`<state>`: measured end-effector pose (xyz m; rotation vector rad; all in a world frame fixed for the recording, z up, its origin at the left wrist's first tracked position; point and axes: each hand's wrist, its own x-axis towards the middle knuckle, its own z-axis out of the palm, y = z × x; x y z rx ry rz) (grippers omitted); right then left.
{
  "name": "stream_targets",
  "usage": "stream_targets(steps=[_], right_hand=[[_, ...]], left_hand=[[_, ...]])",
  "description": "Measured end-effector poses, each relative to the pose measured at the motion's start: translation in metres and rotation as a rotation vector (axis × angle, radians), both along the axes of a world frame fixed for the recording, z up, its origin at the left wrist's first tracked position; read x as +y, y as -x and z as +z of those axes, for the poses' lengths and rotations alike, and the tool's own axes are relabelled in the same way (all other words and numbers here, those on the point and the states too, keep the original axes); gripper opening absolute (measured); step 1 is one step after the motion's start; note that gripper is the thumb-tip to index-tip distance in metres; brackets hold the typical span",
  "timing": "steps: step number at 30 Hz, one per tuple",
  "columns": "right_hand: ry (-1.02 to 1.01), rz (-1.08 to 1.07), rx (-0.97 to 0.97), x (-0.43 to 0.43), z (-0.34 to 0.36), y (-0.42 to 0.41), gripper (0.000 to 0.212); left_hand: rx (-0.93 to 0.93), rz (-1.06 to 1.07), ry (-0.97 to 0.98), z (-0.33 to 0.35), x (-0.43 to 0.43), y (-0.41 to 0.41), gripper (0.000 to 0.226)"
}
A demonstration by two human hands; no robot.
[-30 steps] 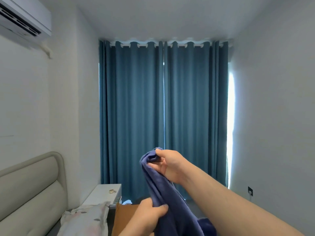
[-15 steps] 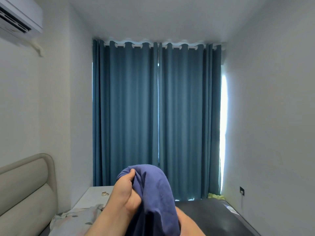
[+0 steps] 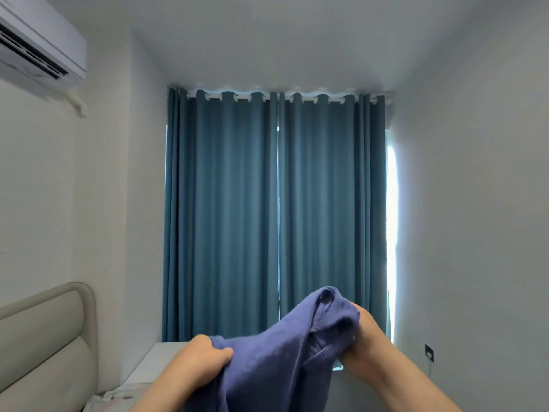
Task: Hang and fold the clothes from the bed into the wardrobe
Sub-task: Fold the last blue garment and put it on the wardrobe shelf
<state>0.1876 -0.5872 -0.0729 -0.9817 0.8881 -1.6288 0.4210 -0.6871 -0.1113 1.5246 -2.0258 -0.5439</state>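
Teal curtains [image 3: 276,215] fill centre frame, drawn together, with a bright strip of daylight [image 3: 392,233] down their right edge; the pale walls and ceiling are plain. A padded beige headboard [image 3: 47,346] sits lower left, cut off by the frame edge. A white air conditioner [image 3: 38,52] is on the wall upper left, also partly cropped. The blue garment [image 3: 276,361] is at lower centre, held in the air between both hands, and its lower part runs out of the bottom of the frame, so the type can't be made out. The left hand [image 3: 199,364] has its fingers curled round the garment's left edge. The right hand [image 3: 365,343] holds up the bunched top, higher in the frame, with its fingers buried in the cloth. A white nightstand top [image 3: 154,364] shows behind the left hand, mostly hidden. A scrap of patterned bedding [image 3: 118,396] is at the bottom left edge, blurred. There is a small dark wall socket [image 3: 429,352] lower right.
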Motion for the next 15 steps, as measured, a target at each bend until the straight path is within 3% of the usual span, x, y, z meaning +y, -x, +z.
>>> stream_targets(steps=[1,2,4,6,8,10,12,15], right_hand=[[0.012,0.026,-0.020,-0.003,0.004,-0.004,0.019],[0.007,0.046,-0.012,-0.005,0.008,-0.010,0.016],[-0.013,0.119,0.040,-0.015,0.009,-0.028,0.008],[-0.062,0.219,0.018,-0.022,0.010,-0.042,0.028],[-0.066,0.318,-0.092,-0.023,0.008,-0.048,0.032],[-0.056,0.364,-0.105,-0.021,0.002,-0.048,0.045],[0.014,0.352,-0.002,-0.019,-0.005,-0.047,0.042],[0.127,0.195,0.359,-0.017,-0.007,-0.048,0.044]], left_hand=[[-0.145,0.061,0.030,0.004,0.010,0.004,0.036],[-0.104,0.053,0.077,0.003,0.018,0.009,0.047],[0.249,-0.233,0.066,0.003,0.036,0.031,0.077],[0.514,-0.455,0.038,0.005,0.054,0.053,0.081],[0.644,-0.441,0.126,0.004,0.056,0.063,0.072],[0.790,-0.412,0.166,0.005,0.057,0.064,0.047],[0.877,-0.337,0.093,0.003,0.059,0.060,0.030],[0.956,-0.343,-0.035,0.006,0.058,0.057,0.020]])
